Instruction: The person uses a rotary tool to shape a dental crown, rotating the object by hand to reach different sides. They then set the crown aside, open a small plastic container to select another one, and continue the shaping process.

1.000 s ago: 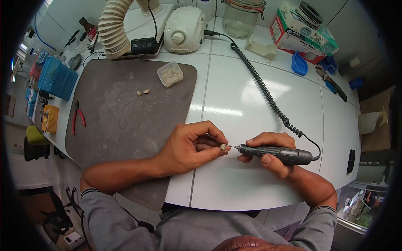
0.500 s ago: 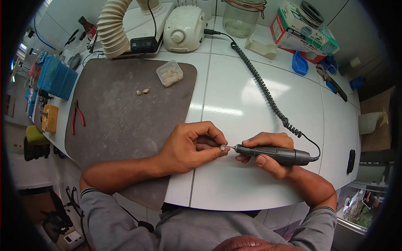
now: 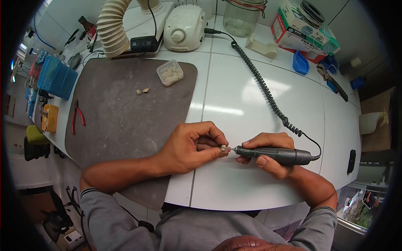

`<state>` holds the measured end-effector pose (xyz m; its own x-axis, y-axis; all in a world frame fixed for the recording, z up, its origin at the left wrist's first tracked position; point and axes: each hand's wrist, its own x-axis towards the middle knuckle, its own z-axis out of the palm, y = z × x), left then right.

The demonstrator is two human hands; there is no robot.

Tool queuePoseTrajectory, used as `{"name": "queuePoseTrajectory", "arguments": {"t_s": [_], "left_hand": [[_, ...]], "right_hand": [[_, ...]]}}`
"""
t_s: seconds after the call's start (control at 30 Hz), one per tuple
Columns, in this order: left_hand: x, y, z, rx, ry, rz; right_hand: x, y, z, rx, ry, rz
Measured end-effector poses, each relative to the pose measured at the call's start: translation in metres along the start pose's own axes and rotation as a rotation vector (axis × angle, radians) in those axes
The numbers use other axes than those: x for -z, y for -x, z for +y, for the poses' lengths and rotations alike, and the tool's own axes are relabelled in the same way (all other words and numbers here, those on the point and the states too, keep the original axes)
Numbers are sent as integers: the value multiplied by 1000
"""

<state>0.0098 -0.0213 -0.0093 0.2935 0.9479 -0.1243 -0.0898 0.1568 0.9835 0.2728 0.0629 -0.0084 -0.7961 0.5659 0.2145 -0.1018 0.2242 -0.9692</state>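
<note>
Between the thumb and fingers of my left hand [image 3: 194, 146] is a small pale tooth-like piece [image 3: 223, 148]. My right hand [image 3: 272, 157] is wrapped round a dark rotary handpiece [image 3: 278, 155], lying roughly level and pointing left. Its thin metal bit [image 3: 231, 148] meets the small piece or sits right against it; the exact contact is too small to tell. A coiled black cord [image 3: 268, 92] runs from the back of the handpiece up to a white control unit [image 3: 184, 29].
On the brown mat [image 3: 125, 113] are a clear tub [image 3: 170, 73] of pale pieces, two loose bits [image 3: 142, 91] and red-handled pliers [image 3: 77, 116]. A ribbed hose [image 3: 113, 27], glass jar [image 3: 240, 19], face mask box [image 3: 299, 33] and blue tray [image 3: 300, 62] line the back. Left stands a blue basket [image 3: 57, 79].
Both hands stay almost in place. The small piece looks slightly turned between my left fingers.
</note>
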Motion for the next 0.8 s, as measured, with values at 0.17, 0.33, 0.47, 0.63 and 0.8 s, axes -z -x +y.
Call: {"name": "queuePoseTrajectory", "arguments": {"t_s": [0.17, 0.33, 0.47, 0.63, 0.8], "left_hand": [[0, 0, 1, -18, -21, -10], [0, 0, 1, -8, -14, -13], [1, -1, 0, -19, -17, -24], [1, -1, 1, -13, -18, -24], [0, -1, 0, -21, -6, -24]], "right_hand": [[0, 0, -1, -19, -2, -4], [0, -1, -1, -1, 19, -16], [1, -1, 1, 7, 24, -27], [0, -1, 0, -6, -7, -6], [0, 0, -1, -35, -32, 4]]}}
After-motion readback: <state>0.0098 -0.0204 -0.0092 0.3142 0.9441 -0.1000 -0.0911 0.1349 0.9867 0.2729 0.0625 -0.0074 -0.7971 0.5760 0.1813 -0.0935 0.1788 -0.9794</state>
